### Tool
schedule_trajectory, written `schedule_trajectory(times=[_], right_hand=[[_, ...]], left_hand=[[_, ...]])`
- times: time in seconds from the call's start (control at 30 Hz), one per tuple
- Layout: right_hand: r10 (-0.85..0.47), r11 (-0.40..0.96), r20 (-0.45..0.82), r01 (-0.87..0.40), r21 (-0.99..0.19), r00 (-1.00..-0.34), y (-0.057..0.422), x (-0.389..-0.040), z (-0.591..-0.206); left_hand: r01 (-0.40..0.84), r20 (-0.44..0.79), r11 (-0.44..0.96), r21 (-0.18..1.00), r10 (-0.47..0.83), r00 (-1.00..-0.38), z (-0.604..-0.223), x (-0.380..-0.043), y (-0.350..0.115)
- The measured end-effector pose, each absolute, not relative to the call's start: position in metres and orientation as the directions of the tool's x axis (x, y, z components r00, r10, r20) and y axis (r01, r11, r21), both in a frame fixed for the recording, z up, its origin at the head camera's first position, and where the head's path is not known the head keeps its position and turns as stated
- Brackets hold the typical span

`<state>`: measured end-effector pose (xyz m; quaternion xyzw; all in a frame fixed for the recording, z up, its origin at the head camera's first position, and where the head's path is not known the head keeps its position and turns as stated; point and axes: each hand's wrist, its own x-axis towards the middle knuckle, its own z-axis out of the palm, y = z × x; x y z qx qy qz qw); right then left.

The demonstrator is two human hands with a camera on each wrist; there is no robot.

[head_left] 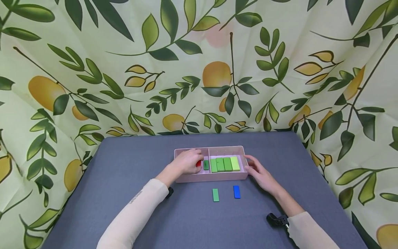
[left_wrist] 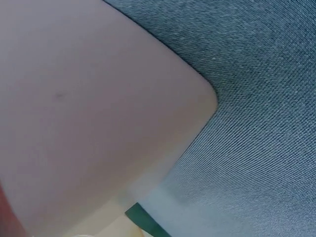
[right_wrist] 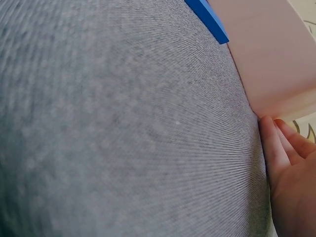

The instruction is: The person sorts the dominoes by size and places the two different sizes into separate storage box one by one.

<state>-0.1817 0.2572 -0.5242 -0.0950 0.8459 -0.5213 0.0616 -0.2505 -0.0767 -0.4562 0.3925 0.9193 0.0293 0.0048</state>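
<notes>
A pink box [head_left: 214,177] with a divider stands on the table. My left hand [head_left: 186,162] reaches into its left compartment and pinches a red block [head_left: 198,163], mostly covered by the fingers. Beside that, a dark green block [head_left: 206,165] stands in the same compartment. Several green blocks [head_left: 220,164] sit in a row in the right compartment, the rightmost a lighter lime block [head_left: 235,164]. At the box's right end, my right hand [head_left: 260,175] touches the wall with fairly straight fingers and thumb. The left wrist view shows mostly the box wall [left_wrist: 98,98].
In front of the box, a light green block [head_left: 216,195] and a blue block [head_left: 237,192] lie apart on the grey-blue table [head_left: 192,221]. A leaf-and-fruit patterned cloth [head_left: 186,100] hangs behind and along both sides of the table.
</notes>
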Motion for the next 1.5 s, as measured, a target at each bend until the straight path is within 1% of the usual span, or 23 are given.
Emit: schedule_trajectory(times=[0.33, 0.53, 0.67, 0.8, 0.9, 1.07, 1.3, 1.5], right_hand=[[-0.221, 0.447, 0.0, -0.102, -0.889, -0.975, 0.258, -0.183, -0.527], [-0.221, 0.45, 0.002, -0.104, -0.887, -0.975, 0.257, -0.183, -0.526], [-0.217, 0.463, 0.0, -0.103, -0.88, -0.976, 0.255, -0.182, -0.526], [-0.215, 0.467, 0.004, -0.106, -0.878, -0.977, 0.255, -0.182, -0.524], [-0.209, 0.464, -0.005, -0.095, -0.881, -0.978, 0.255, -0.181, -0.523], [-0.202, 0.457, -0.021, -0.075, -0.886, -0.979, 0.255, -0.181, -0.523], [-0.208, 0.463, -0.019, -0.082, -0.883, -0.978, 0.256, -0.182, -0.524], [-0.203, 0.464, -0.029, -0.07, -0.883, -0.979, 0.256, -0.183, -0.523]], left_hand=[[0.706, -0.043, 0.706, 0.053, 0.708, -0.705, -0.461, -0.256, -0.074], [0.696, -0.101, 0.713, 0.088, 0.702, -0.705, -0.465, -0.257, -0.069], [0.692, -0.108, 0.718, 0.079, 0.696, -0.71, -0.471, -0.258, -0.066], [0.688, -0.097, 0.721, 0.082, 0.693, -0.715, -0.474, -0.259, -0.065], [0.674, -0.09, 0.731, 0.106, 0.682, -0.726, -0.472, -0.258, -0.066], [0.673, -0.05, 0.73, 0.119, 0.681, -0.73, -0.466, -0.256, -0.07], [0.696, 0.009, 0.716, 0.054, 0.697, -0.717, -0.455, -0.249, -0.074], [0.705, 0.073, 0.709, 0.02, 0.703, -0.708, -0.445, -0.24, -0.076]])
